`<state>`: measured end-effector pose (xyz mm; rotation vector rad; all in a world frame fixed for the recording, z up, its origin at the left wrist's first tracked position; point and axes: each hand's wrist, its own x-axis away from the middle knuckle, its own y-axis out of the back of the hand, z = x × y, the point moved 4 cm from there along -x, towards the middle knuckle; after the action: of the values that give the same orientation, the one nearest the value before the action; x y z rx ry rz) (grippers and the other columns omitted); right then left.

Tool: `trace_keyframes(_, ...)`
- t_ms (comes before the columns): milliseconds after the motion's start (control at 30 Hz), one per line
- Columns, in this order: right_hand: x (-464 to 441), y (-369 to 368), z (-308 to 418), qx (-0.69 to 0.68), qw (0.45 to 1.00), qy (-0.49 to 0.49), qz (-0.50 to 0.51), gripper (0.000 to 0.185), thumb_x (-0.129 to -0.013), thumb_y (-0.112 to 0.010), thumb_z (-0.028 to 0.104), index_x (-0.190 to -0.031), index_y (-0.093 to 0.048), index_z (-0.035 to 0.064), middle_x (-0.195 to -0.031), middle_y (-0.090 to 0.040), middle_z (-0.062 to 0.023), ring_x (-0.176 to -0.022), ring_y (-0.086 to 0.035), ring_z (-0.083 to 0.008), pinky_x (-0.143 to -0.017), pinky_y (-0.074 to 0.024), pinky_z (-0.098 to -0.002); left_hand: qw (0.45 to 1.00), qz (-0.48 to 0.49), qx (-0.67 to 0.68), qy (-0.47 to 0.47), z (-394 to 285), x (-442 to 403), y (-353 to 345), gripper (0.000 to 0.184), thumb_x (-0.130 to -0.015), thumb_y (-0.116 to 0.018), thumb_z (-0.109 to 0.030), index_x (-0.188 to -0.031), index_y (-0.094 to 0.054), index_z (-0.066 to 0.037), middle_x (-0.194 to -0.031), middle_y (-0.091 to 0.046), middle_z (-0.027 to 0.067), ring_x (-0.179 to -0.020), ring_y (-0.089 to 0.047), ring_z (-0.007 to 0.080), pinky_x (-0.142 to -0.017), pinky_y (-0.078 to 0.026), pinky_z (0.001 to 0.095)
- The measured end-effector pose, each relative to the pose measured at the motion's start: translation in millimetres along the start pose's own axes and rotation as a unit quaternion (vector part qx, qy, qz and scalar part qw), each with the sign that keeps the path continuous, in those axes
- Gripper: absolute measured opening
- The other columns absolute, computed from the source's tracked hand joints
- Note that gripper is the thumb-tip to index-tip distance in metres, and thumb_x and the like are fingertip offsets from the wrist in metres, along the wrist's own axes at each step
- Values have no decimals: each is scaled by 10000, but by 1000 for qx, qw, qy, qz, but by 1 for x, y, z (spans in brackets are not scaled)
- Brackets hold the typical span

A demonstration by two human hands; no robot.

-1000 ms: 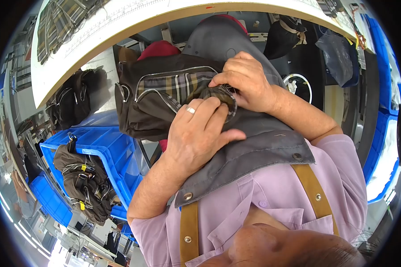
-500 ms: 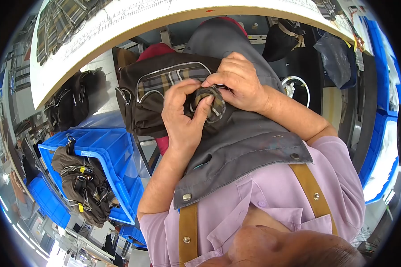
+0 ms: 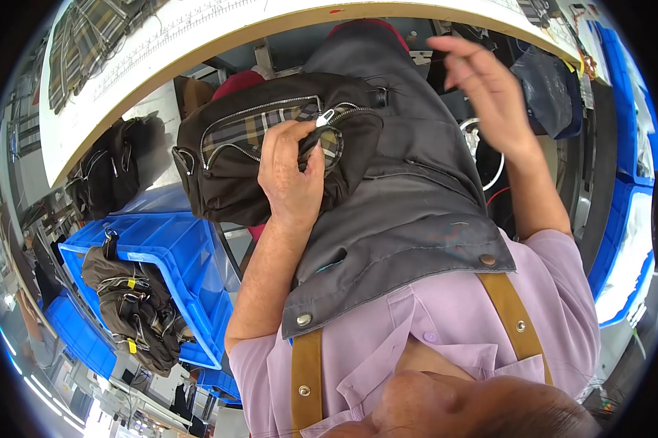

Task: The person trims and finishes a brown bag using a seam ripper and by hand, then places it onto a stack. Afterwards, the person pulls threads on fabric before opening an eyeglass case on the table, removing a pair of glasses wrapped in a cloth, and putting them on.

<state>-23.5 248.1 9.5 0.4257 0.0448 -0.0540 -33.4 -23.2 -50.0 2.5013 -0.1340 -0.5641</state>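
Observation:
A dark brown bag (image 3: 230, 196) rests across the lap on the grey apron (image 3: 409, 146). Its curved silver zip is undone and plaid lining (image 3: 252, 131) shows inside. My left hand (image 3: 292, 171) pinches the gathered lining at the opening's right end, just below a pale zip pull (image 3: 326, 117). Off to the right and raised, my right hand (image 3: 486, 91) is away from the bag, its fingers apart and slightly blurred, with nothing in them.
A white table (image 3: 197, 33) with ruler markings and plaid pieces (image 3: 88, 51) curves across the top. At left, a blue crate (image 3: 197, 255) has brown bags (image 3: 135, 314) at it; another dark bag (image 3: 110, 164) lies above. Blue bins (image 3: 628, 241) stand at right.
My right hand has let go of the bag's zip area and moved up and right. My left hand stays at the lining. A pale zip pull now shows, and the bag has shifted slightly left.

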Motion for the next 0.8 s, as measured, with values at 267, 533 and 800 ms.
trace_keyframes(267,25,168,62,-185,943,181,-211,364,-994,-504,115,-1283,-531,-105,-1022,-618,-155,-961,-620,-256,-944,-482,-393,1000,8,8,-15,-10,-1,1,198,-726,-850,-51,-872,-718,-42,-893,-674,64,-777,-625,184,-673,-490,293)
trace_keyframes(533,43,296,119,-161,835,401,-341,532,-985,-487,14,-1474,-309,-97,-903,-533,-76,-875,-599,-219,-951,-508,-425,993,-13,-41,-110,-23,-3,6,122,-771,-810,-17,-861,-728,-33,-856,-701,77,-760,-668,222,-706,-524,302)
trace_keyframes(800,-21,78,60,11,997,72,6,206,-979,-573,146,-1071,-680,-4,-1064,-695,-92,-923,-678,-164,-829,-533,-278,942,30,221,249,6,0,6,138,-903,-764,-118,-917,-717,11,-854,-728,47,-733,-644,85,-688,-514,234)
